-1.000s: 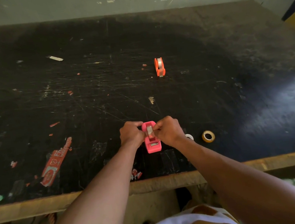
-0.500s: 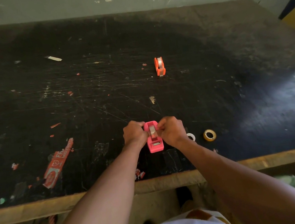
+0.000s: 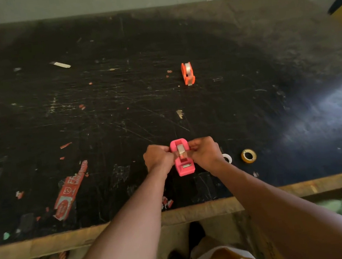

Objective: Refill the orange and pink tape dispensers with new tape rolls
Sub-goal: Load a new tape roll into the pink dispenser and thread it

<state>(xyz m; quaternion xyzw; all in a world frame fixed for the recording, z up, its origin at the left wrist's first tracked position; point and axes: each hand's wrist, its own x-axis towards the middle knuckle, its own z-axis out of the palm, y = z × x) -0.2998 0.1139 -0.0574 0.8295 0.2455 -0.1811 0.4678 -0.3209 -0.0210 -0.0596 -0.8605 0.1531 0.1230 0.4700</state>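
Note:
The pink tape dispenser sits on the black table near its front edge, with a tape roll seated in its cradle. My left hand grips its left side and my right hand grips its right side, fingers pinched at the roll. The orange tape dispenser stands farther back, apart from both hands, with a clear roll in it. A white ring lies just right of my right wrist, partly hidden. A yellowish tape roll lies flat further right.
The black table is scratched and dotted with tape scraps. A red printed tape strip is stuck at the front left. The wooden front edge runs below my forearms. A wall closes the far side.
Both hands stay on the pink dispenser; they and the dispenser have shifted only slightly. The view has tilted a little.

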